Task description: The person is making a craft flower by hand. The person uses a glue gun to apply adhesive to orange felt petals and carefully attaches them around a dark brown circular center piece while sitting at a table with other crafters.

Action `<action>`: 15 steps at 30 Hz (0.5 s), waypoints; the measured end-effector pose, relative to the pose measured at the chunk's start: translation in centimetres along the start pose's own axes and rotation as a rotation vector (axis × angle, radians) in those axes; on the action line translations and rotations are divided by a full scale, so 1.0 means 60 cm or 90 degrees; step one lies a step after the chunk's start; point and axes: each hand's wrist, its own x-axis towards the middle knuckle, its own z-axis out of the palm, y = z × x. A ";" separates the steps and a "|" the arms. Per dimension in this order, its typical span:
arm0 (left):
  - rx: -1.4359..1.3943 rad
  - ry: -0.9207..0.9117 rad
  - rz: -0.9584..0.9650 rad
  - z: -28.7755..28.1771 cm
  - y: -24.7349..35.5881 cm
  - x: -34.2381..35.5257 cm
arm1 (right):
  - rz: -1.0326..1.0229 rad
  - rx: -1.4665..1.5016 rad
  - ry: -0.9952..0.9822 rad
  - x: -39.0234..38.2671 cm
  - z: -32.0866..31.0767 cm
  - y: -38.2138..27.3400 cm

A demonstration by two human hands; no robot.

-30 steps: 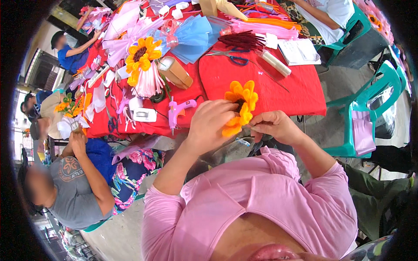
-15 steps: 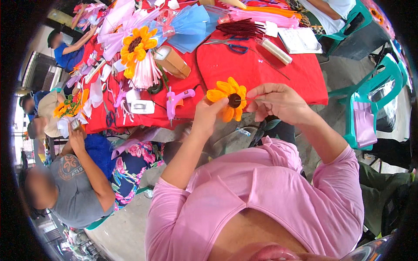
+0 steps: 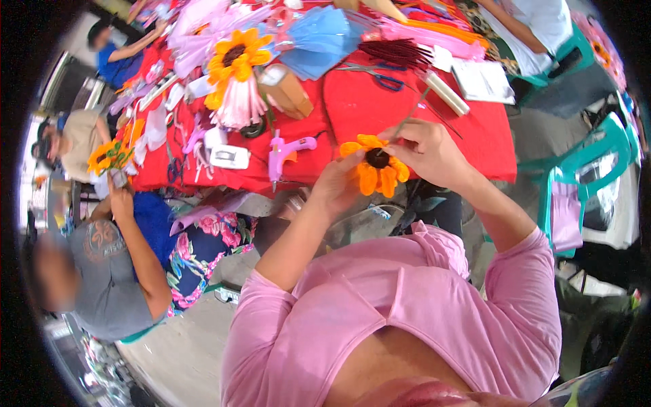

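Observation:
An orange sunflower with fuzzy petals and a dark brown middle (image 3: 377,159) is in front of me, just off the near edge of the table. My left hand (image 3: 339,182) grips its petals from the left, the thumb pressed near the middle. At its right side, my right hand (image 3: 428,150) is closed, with the fingertips close to the flower's middle. A thin greenish stem (image 3: 411,114) sticks up out of the right hand's fingers toward the table. Those fingers partly hide where stem and flower meet.
On the red cloth (image 3: 359,112) lie a pink glue gun (image 3: 279,159), a white device (image 3: 230,157), blue-handled scissors (image 3: 388,83), dark red stems (image 3: 397,53) and a finished sunflower (image 3: 237,57). A co-worker (image 3: 112,278) sits at left; a green chair (image 3: 597,163) stands right.
The flower has shifted slightly right and down, its face turned. The stem, which lay to the right across my right hand, now points up. Both hands remain at the flower.

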 end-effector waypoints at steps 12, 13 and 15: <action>-0.046 0.019 0.085 -0.044 -0.004 0.126 | 0.139 -0.105 0.014 0.038 0.046 0.113; -0.046 0.019 0.088 -0.040 -0.006 0.131 | 0.171 -0.119 0.002 0.039 0.042 0.129; 0.006 0.101 0.105 -0.027 -0.010 0.128 | 0.142 -0.102 0.005 0.035 0.044 0.157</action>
